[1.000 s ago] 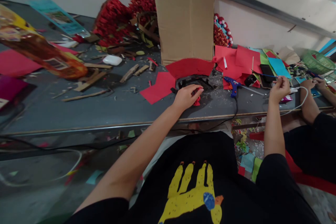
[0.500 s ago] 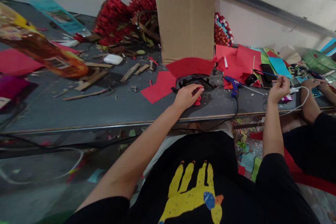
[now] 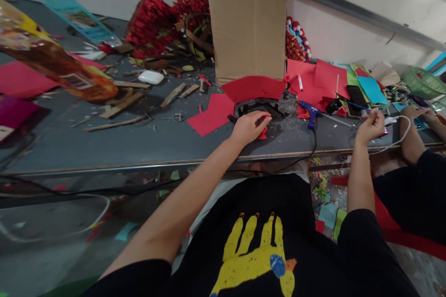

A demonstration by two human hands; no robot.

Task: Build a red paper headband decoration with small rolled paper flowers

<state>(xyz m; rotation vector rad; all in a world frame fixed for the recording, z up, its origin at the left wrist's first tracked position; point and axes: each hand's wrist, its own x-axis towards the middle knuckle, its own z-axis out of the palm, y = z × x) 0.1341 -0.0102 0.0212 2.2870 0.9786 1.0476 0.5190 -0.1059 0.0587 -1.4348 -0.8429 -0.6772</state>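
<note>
My left hand (image 3: 248,129) is over the near edge of the table, thumb and fingers pinched on a small red paper piece (image 3: 262,133) that hangs below the fingertips. Most of that piece is hidden by the hand. Just behind it lie a curved red paper strip (image 3: 253,89) and a black band-like thing (image 3: 275,106). Farther right, my right hand (image 3: 371,127) has its fingers closed on the end of a thin blue stick (image 3: 358,106). The stick slants left toward a small dark bottle (image 3: 333,106); I cannot make out its tip.
A blue glue gun (image 3: 310,112) with a black cord lies between my hands. A tall cardboard box (image 3: 249,23) stands behind the red strip. Bottles (image 3: 80,79) and wood scraps are at the left. Another person's hand (image 3: 414,113) is at the far right, near a white cable (image 3: 408,125).
My right hand has come down slightly with the blue stick, which tilts more downward to the right. My left hand keeps its pinch in nearly the same place.
</note>
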